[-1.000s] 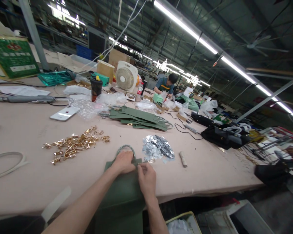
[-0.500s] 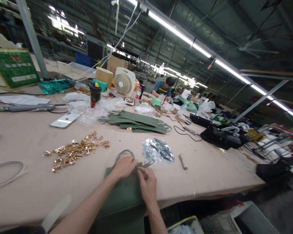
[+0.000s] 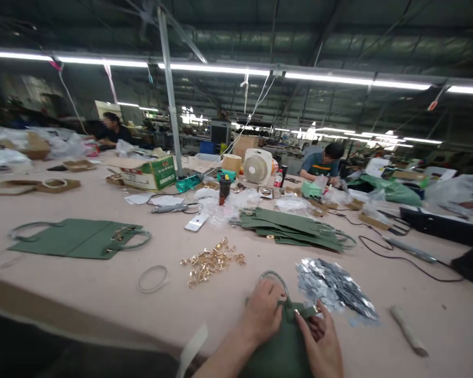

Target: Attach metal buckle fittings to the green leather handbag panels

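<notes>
A green bag panel [image 3: 281,349] lies at the table's front edge, its rounded handle [image 3: 276,276] looping up behind my fingers. My left hand [image 3: 263,311] is closed on the panel's upper edge near the base of the handle. With bent fingers my right hand [image 3: 322,336] grips a short green strap [image 3: 304,312] at the panel's top right. A small shiny bit shows by the right thumb tip; its kind is unclear. Just beyond the right hand spreads a heap of flat silvery metal plates [image 3: 335,287]. Gold-coloured metal fittings [image 3: 212,262] lie scattered to the left.
Stacked green panels [image 3: 291,228] with handles lie farther back. Another green panel [image 3: 79,239] rests at left, near a pale ring [image 3: 152,279]. A phone [image 3: 196,221], a dark cup [image 3: 224,190], a fan [image 3: 257,166] and a whitish stick [image 3: 409,331] are around. A co-worker [image 3: 324,161] sits across.
The camera has turned left and levelled, bringing the left-hand green panel and another person into view. Both hands still hold the bag panel; the right fingers have spread farther along the strap.
</notes>
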The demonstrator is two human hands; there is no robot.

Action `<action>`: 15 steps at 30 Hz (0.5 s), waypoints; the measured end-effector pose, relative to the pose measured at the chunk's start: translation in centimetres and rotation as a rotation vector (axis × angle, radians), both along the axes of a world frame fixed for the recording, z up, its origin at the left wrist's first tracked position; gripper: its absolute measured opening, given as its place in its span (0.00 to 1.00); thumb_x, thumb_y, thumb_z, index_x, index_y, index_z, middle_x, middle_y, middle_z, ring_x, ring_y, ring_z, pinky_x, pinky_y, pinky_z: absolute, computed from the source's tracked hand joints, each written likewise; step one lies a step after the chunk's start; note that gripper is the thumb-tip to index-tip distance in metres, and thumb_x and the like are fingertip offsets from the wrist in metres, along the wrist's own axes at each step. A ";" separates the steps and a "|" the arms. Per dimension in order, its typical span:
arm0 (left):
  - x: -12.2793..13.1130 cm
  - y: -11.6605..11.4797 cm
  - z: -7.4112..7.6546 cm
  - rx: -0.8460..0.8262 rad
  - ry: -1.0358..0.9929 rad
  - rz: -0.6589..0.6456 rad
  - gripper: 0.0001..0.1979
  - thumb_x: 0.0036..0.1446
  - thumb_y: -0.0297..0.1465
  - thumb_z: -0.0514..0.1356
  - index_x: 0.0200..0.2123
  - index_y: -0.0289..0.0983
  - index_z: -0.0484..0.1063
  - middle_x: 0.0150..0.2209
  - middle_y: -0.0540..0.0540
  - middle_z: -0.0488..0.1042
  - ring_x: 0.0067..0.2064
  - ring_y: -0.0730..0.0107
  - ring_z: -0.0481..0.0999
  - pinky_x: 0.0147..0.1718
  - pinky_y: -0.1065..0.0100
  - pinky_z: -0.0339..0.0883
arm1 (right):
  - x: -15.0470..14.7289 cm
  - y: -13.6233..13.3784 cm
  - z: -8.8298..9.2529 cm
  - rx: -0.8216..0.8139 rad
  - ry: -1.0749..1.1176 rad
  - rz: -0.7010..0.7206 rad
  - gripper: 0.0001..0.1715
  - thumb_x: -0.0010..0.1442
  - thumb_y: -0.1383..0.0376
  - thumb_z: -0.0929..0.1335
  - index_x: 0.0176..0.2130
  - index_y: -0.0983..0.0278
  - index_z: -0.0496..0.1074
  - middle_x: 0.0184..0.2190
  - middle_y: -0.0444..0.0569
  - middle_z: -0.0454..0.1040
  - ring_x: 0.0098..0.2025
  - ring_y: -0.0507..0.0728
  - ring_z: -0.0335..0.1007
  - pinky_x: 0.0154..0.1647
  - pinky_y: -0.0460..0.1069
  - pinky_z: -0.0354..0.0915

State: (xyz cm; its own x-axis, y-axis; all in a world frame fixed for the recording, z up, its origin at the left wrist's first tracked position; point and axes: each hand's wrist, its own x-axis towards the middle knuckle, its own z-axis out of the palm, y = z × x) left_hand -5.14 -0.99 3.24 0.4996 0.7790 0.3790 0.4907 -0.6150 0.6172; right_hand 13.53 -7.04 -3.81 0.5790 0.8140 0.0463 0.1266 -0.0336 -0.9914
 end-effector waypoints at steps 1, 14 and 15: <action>-0.7 -0.2 -0.2 0.015 -0.054 0.011 0.16 0.56 0.22 0.59 0.47 0.41 0.71 0.52 0.43 0.74 0.57 0.59 0.70 0.60 0.59 0.64 | 0.1 0.2 0.0 -0.006 0.002 -0.002 0.63 0.46 0.43 0.78 0.69 0.64 0.57 0.38 0.49 0.81 0.42 0.64 0.82 0.46 0.55 0.77; -7.6 3.8 -3.6 -0.129 -0.242 0.408 0.16 0.63 0.26 0.53 0.53 0.38 0.70 0.49 0.42 0.74 0.44 0.62 0.77 0.47 0.58 0.73 | -1.3 -1.1 1.7 0.068 -0.510 -0.247 0.44 0.61 0.42 0.68 0.64 0.67 0.66 0.58 0.62 0.68 0.56 0.70 0.66 0.63 0.66 0.61; -7.7 4.5 -3.6 -0.123 -0.237 0.423 0.17 0.62 0.25 0.52 0.53 0.38 0.69 0.50 0.41 0.74 0.45 0.61 0.77 0.49 0.57 0.73 | -1.4 -1.1 1.6 0.086 -0.543 -0.242 0.43 0.61 0.42 0.68 0.64 0.67 0.66 0.58 0.62 0.68 0.58 0.71 0.65 0.64 0.67 0.60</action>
State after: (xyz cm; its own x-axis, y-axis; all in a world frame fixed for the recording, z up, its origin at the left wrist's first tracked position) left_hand -12.85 3.50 -0.36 0.0411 0.9408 0.3366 0.5191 -0.3079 0.7973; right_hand 12.10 -8.18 -2.25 0.6224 0.6422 0.4473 0.6142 -0.0467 -0.7877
